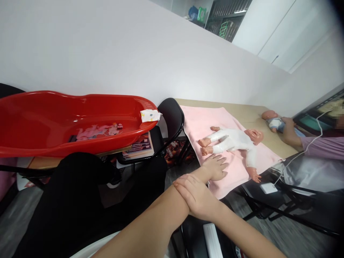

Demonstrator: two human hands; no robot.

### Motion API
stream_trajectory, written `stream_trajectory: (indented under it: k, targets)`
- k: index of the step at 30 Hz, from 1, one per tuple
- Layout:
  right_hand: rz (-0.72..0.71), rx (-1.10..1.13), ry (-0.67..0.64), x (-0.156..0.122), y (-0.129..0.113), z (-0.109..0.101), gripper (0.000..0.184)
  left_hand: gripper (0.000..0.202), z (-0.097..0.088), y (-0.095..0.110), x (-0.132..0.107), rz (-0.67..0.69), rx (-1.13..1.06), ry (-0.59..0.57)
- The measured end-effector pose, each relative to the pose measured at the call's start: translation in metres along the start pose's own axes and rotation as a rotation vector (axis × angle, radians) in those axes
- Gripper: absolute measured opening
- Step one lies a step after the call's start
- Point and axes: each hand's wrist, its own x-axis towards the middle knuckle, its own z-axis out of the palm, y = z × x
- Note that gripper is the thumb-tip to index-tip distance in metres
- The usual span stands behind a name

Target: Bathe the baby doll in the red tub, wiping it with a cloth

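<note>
My left hand (215,167) lies with fingers spread near the edge of a pink towel (200,122). Just beyond its fingertips, a baby doll (233,139) in a white bodysuit is on its back on the towel, legs toward the left and head to the right. My right hand (197,197) is wrapped around my left forearm, close to the wrist, and my right arm comes in from the lower right. Neither hand touches the doll.
A red baby bathtub (113,102) at the left has a folded white cloth (150,115) on its rim and pink items inside. Black folding chairs (172,114) stand close by. At the right, a person's hand (288,123) is on a second doll (274,121). A white cable (298,156) hangs there.
</note>
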Motion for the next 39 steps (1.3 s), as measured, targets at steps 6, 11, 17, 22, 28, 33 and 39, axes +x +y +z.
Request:
stream_trajectory:
  k: [6, 11, 17, 22, 28, 33, 39]
  targets:
    - [-0.077, 0.001, 0.123, 0.023, -0.024, 0.003, 0.03, 0.068, -0.01, 0.003, 0.0, -0.011, 0.019, -0.082]
    - [-0.077, -0.008, 0.16, 0.037, -0.044, 0.012, 0.027, 0.069, -0.016, 0.004, -0.002, -0.013, 0.006, -0.121]
    - [-0.112, -0.036, 0.191, 0.048, -0.061, 0.019, 0.025, 0.07, -0.014, 0.003, -0.001, -0.004, 0.008, -0.126]
    - [-0.124, 0.005, 0.143, 0.054, -0.068, 0.014, 0.027, 0.071, -0.009, 0.003, -0.001, -0.01, 0.003, -0.094]
    - [-0.095, 0.032, 0.301, 0.055, -0.062, 0.016, 0.025, 0.071, -0.001, 0.001, 0.001, -0.01, -0.027, -0.065]
    - [-0.105, 0.007, 0.36, 0.037, -0.038, 0.025, 0.019, 0.071, 0.003, -0.001, 0.001, 0.009, -0.019, -0.044]
    - [-0.111, -0.1, 0.379, 0.002, -0.007, 0.038, 0.023, 0.066, -0.002, -0.001, -0.004, 0.033, 0.008, 0.008]
